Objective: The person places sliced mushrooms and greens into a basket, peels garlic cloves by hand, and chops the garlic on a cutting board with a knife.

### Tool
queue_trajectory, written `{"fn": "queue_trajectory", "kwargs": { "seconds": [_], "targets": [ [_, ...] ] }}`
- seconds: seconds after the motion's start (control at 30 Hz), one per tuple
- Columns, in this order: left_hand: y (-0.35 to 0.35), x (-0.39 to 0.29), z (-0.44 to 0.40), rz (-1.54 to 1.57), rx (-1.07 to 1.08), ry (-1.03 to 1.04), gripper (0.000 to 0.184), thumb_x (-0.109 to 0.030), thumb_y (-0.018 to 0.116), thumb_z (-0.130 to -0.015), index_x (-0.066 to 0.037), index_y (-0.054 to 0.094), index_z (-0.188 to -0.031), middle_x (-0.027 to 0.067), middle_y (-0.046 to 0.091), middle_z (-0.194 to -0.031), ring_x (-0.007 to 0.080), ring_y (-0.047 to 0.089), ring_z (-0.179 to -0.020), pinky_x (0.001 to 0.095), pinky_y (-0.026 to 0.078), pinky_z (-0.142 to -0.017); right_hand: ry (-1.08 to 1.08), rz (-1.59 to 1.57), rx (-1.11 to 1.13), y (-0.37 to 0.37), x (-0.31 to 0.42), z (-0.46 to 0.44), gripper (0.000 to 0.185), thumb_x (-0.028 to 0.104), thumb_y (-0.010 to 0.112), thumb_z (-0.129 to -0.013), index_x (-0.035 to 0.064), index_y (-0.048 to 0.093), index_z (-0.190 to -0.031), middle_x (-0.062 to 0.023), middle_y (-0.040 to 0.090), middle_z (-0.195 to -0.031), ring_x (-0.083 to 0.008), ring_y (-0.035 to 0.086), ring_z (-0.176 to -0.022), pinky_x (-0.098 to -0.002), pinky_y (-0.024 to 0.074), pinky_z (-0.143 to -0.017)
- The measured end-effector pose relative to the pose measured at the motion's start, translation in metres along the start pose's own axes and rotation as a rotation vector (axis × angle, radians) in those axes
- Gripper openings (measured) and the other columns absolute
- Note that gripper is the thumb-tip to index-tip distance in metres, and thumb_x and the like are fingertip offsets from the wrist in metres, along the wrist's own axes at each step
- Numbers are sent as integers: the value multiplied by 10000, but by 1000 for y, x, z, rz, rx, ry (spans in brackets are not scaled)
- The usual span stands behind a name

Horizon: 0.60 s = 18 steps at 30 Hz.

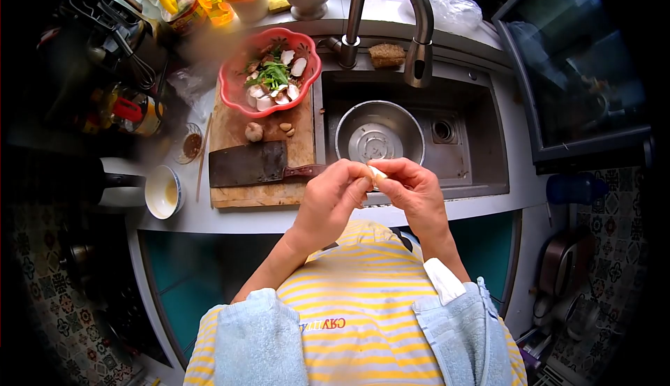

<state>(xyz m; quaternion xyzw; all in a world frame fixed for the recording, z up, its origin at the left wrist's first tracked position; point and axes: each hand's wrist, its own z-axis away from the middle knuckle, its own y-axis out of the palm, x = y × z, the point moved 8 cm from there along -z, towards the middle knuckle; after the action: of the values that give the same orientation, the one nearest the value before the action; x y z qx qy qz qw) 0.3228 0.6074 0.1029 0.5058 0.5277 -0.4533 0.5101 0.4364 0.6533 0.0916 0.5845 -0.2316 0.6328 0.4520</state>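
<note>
Both hands meet in front of the sink's near edge, fingertips pinched together. Between them is a small whitish piece point(377, 173), perhaps a garlic clove, mostly covered by the fingers. My left hand point(335, 194) is closed on its left side, and my right hand point(413, 187) is closed on its right side. To the left, a cleaver point(248, 165) lies flat on the wooden cutting board point(227, 197), its handle reaching toward my left hand. A garlic bulb point(254, 132) and a few loose cloves point(286, 128) rest above the blade.
A red bowl point(230, 93) of cut white pieces and greens stands on the board's far part. The sink point(481, 128) holds a metal basin point(347, 124) under the faucet point(419, 51). A white bowl point(165, 192) and a small dish point(190, 143) sit at left.
</note>
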Motion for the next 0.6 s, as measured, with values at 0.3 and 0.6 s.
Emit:
{"fn": "queue_trajectory", "kwargs": {
  "seconds": [0.3,0.6],
  "targets": [
    [-1,29,1,765,45,-284,153,-149,472,-924,-12,509,-982,49,565,-823,82,544,-684,221,482,-617,-6,23,6,-4,4,5,188,120,595,-863,8,619,-1012,58,528,-694,6,370,-547,-145,291,-473],
    [-4,9,4,142,-45,-85,204,-93,617,-838,2,563,-1011,28,581,-849,66,554,-741,203,471,-651,-432,555,-132,-1,36,19,147,4,659,-766,41,619,-903,-15,600,-767,-45,428,-536,-176,362,-482]
  ]
}}
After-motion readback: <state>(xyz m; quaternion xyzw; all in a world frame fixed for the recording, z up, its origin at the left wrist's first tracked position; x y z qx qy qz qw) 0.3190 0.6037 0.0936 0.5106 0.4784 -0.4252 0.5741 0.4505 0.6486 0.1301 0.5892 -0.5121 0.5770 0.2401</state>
